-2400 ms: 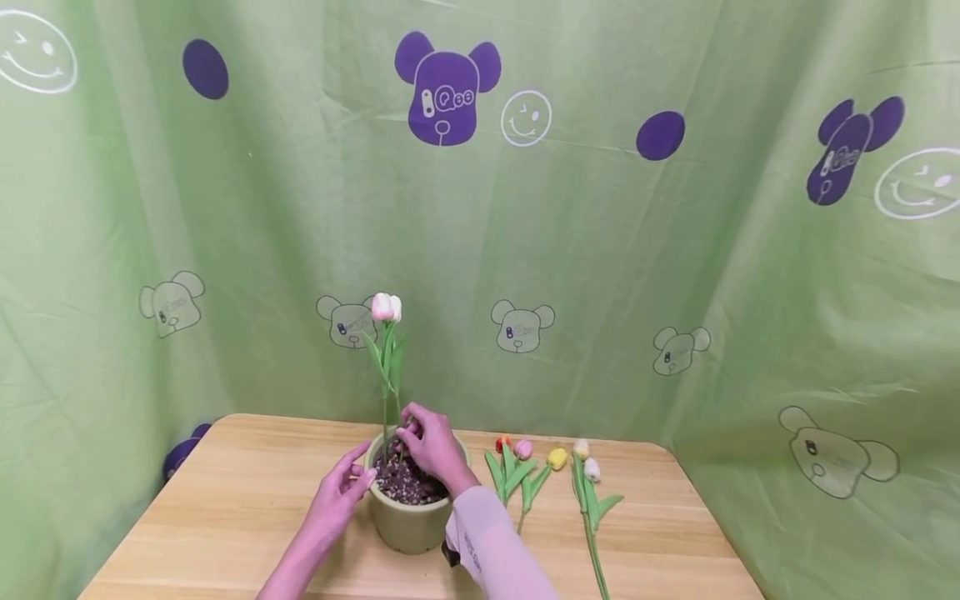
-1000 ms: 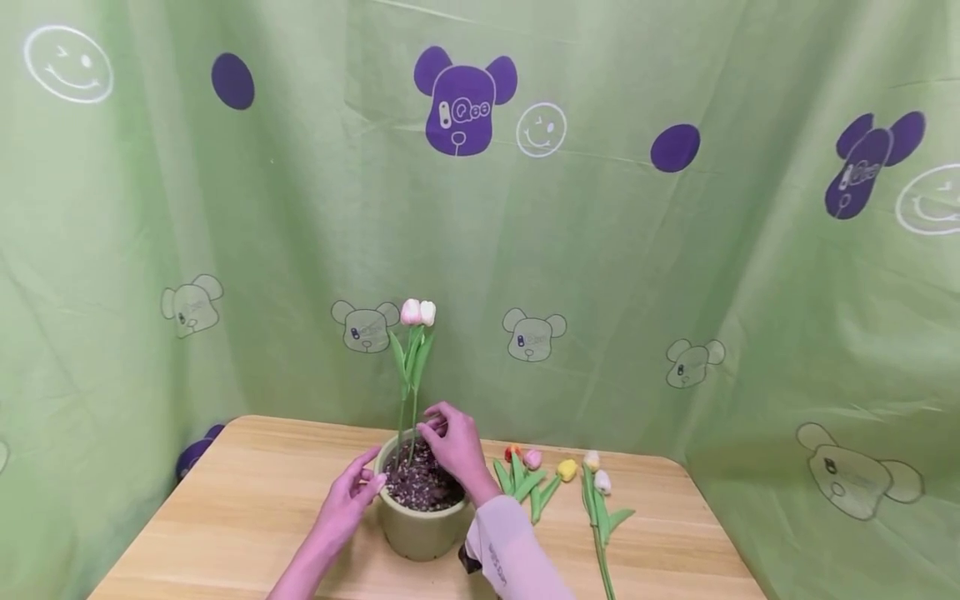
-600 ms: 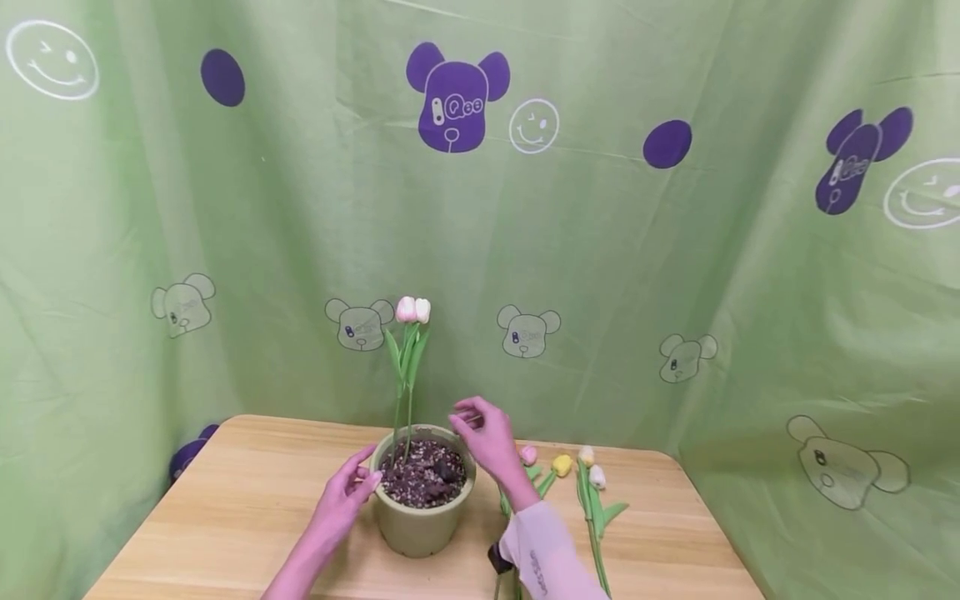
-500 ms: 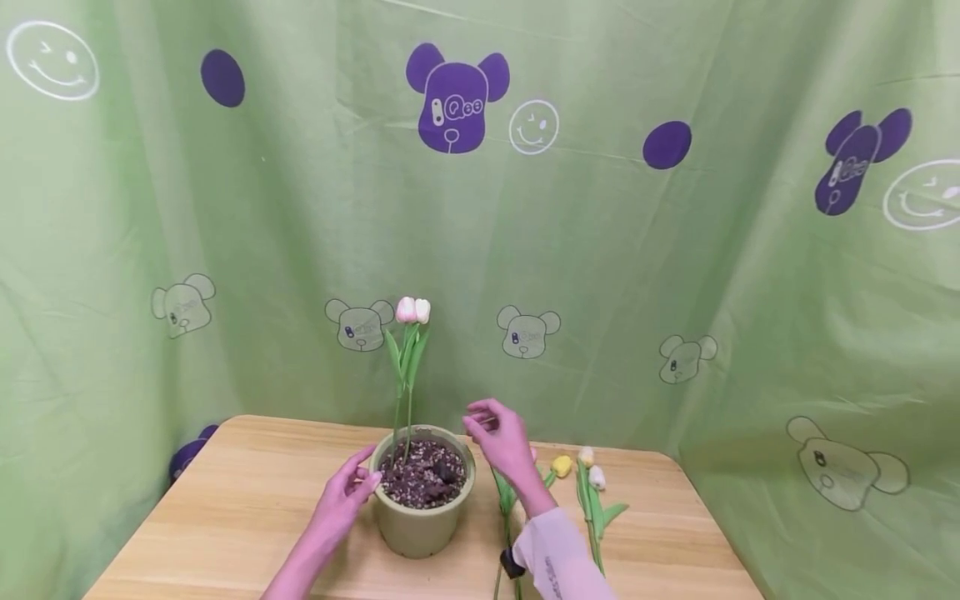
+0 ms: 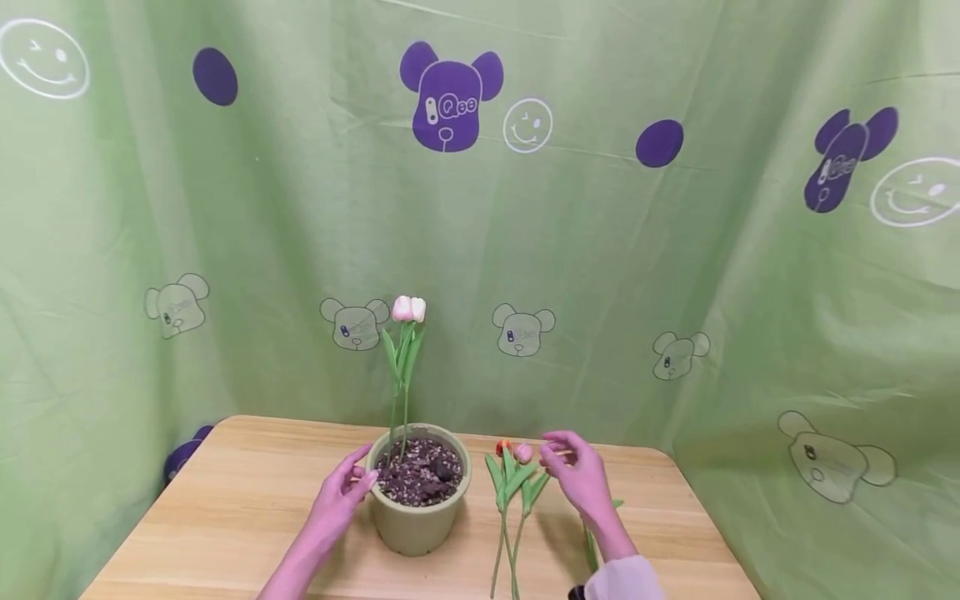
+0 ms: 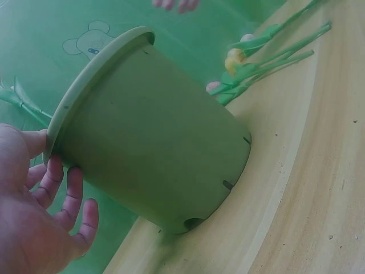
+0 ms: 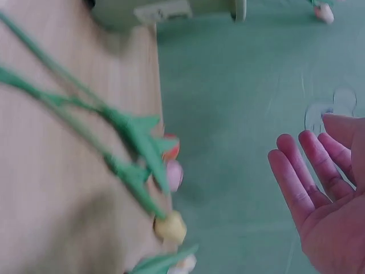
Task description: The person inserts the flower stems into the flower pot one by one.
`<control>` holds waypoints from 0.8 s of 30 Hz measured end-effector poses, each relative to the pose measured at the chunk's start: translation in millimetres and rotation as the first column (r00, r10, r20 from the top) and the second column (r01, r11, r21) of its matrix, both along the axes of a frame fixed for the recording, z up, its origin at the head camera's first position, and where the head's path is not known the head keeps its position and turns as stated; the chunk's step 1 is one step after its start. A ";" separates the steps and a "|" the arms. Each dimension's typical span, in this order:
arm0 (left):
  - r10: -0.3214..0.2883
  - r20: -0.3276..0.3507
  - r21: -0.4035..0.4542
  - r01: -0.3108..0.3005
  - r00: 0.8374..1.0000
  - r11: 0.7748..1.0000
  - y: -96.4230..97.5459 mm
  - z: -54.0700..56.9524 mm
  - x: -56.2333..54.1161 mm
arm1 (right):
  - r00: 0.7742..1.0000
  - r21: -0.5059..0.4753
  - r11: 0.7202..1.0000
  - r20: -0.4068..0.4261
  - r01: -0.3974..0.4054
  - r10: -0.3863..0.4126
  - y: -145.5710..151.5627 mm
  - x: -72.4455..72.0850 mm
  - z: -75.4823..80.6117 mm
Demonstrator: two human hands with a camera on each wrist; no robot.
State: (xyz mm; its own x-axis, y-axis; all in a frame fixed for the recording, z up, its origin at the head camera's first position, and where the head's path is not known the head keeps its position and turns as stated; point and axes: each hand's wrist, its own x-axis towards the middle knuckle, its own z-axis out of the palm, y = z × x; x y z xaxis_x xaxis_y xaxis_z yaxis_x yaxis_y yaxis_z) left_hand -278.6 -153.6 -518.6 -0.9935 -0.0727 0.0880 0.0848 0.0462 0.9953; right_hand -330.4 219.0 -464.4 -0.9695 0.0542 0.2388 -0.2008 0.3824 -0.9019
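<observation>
Behind the pot, the table edge nears a green curtain. The left hand pinches the pot's rim; the right hand hovers near tulips, fingers relaxed.

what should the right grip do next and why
Probably lower to pinch the yellow flower: the right grip is empty, near loose flowers on the table, while the left grip holds the pot, where two flowers stand with bare soil beside them.

Green cloth hangs in soft folds on three sides, printed with bear heads and winking smileys. Against it sits a pale wood-grained table, its far corners rounded.
</observation>
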 end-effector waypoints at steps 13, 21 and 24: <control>-0.005 0.024 0.003 0.005 1.000 1.000 0.3 1.2 1.6 | 0.977 0.029 0.988 0.146 0.154 -0.157 81.8 30.3 -40.6; -0.012 0.006 -0.001 0.012 1.000 1.000 0.0 2.5 2.7 | 0.952 0.097 0.975 0.216 0.199 -0.216 103.5 48.4 -75.3; -0.008 0.006 -0.002 0.008 1.000 1.000 -0.3 1.8 3.8 | 0.946 0.127 0.972 0.235 0.197 -0.222 105.7 54.1 -86.2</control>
State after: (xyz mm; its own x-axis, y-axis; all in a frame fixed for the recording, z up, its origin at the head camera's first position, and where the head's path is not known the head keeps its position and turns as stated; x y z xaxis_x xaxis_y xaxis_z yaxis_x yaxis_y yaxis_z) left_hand -274.9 -153.9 -516.8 -0.9946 -0.0645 0.0819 0.0789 0.0473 0.9958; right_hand -276.3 324.7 -550.5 -0.9681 0.2502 0.0093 0.1165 0.4831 -0.8678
